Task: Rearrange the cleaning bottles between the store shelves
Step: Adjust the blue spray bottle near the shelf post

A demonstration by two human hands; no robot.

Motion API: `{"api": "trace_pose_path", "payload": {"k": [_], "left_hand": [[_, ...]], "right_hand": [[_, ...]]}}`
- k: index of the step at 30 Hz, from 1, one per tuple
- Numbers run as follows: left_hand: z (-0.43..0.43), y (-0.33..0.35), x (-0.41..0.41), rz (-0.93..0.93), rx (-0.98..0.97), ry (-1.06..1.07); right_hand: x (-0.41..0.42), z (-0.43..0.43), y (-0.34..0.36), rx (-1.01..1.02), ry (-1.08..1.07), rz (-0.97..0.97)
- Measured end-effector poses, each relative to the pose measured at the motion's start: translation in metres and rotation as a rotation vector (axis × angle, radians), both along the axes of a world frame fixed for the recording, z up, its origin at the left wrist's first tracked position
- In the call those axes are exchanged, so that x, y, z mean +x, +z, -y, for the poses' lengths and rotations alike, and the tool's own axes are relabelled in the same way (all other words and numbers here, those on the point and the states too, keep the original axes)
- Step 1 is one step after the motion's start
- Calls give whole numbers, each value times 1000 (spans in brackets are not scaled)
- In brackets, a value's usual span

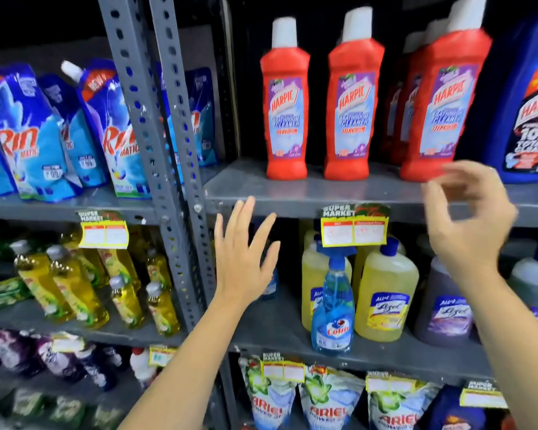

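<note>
Three red Harpic bottles with white caps stand on the upper grey shelf [292, 189]: one on the left [284, 103], one in the middle [353, 100] and one on the right [441, 97], with more red bottles behind it. My right hand [469, 218] hovers just below the right bottle, fingers curled and blurred, holding nothing. In front of the shelf edge, my left hand [244, 259] is raised flat with fingers spread and is empty. On the shelf below stand a blue Colin spray bottle [334, 308] and yellow Lizol bottles [385, 293].
A large blue Harpic bottle [531, 103] stands at the far right. Blue Rin pouches [35, 135] fill the left upper shelf, yellow dish-liquid bottles [75, 287] the one below. A perforated grey upright [159, 144] divides the racks. Ariel pouches [326, 401] sit lowest.
</note>
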State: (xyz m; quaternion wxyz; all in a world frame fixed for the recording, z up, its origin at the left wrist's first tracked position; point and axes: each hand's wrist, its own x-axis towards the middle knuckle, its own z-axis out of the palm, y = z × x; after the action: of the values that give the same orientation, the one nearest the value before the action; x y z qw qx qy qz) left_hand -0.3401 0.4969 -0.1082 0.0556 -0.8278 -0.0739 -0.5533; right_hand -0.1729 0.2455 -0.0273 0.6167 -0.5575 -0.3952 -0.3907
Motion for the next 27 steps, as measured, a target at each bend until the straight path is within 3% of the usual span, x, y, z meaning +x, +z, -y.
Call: {"api": "trace_pose_path", "payload": {"k": [2, 6, 9, 12, 16, 27], "left_hand": [[0, -55, -18, -98, -102, -20], [1, -167, -56, -600, -327, 20], [-5, -215, -70, -907, -341, 123], [-12, -228, -72, -1064, -328, 184], [-14, -232, -68, -1052, -319, 178], [-18, -238, -47, -1030, -312, 81]], "right_hand": [[-10, 9, -44, -7, 53, -109], [-13, -3, -143, -333, 154, -434], [-3, -14, -199, -656, 180, -616], [10, -22, -223, -807, 227, -735], [16, -35, -234, -947, 336, -807], [13, -49, -254, -849, 331, -887]]}}
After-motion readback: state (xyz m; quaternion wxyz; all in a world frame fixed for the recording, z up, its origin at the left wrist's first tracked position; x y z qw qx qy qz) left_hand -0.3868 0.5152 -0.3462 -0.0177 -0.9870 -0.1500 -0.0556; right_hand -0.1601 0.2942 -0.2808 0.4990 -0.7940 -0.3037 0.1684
